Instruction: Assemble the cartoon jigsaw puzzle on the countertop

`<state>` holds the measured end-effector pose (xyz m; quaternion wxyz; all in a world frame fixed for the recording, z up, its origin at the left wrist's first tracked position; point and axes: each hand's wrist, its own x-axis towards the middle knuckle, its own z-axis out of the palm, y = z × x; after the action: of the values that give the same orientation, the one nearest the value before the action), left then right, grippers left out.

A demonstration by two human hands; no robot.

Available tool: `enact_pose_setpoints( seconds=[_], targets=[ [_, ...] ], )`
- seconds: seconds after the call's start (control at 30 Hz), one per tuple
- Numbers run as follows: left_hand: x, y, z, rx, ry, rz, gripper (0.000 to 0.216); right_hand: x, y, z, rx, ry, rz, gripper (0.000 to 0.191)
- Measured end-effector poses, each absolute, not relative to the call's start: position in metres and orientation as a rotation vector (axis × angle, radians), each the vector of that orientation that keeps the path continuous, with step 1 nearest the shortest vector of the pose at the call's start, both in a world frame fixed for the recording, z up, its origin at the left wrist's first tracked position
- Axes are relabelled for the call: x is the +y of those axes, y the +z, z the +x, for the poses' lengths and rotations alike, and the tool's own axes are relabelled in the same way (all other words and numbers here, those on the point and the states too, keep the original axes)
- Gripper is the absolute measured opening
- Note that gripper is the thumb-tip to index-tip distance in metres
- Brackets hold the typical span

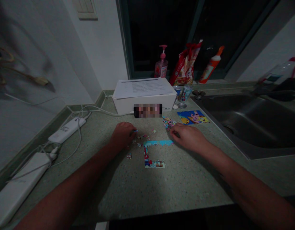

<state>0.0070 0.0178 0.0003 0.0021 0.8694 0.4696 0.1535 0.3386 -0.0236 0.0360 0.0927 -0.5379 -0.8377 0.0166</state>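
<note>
My left hand (pixel 123 134) is closed in a pinch, with the small bluish edge of a jigsaw puzzle piece (pixel 135 130) showing at its fingertips. Several loose pieces (pixel 139 144) lie beside and below it on the countertop. Curled fingers of my right hand (pixel 188 135) are at the near edge of a heap of mixed pieces (pixel 168 122); whatever they hold is hidden. Between my hands lies a partly joined puzzle border (pixel 159 142), with a light blue top strip, a left side and a short bottom strip.
Behind the pieces, a phone (pixel 147 111) leans on a white box (pixel 144 92). A colourful picture card (pixel 194 117) lies by the sink (pixel 247 111). Cans (pixel 185 94) stand beside the box. White power strips (pixel 67 129) and cables run along the left.
</note>
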Motion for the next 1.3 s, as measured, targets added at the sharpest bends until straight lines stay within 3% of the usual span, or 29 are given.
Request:
enact_pose_setpoints(
  seconds=[1.3],
  targets=[
    [0.0155,0.0025,0.0096,1.447,0.478,2.824,0.019,-0.0246,0.0360,0.3372,-2.500,0.045,-1.575,0.015]
  ],
)
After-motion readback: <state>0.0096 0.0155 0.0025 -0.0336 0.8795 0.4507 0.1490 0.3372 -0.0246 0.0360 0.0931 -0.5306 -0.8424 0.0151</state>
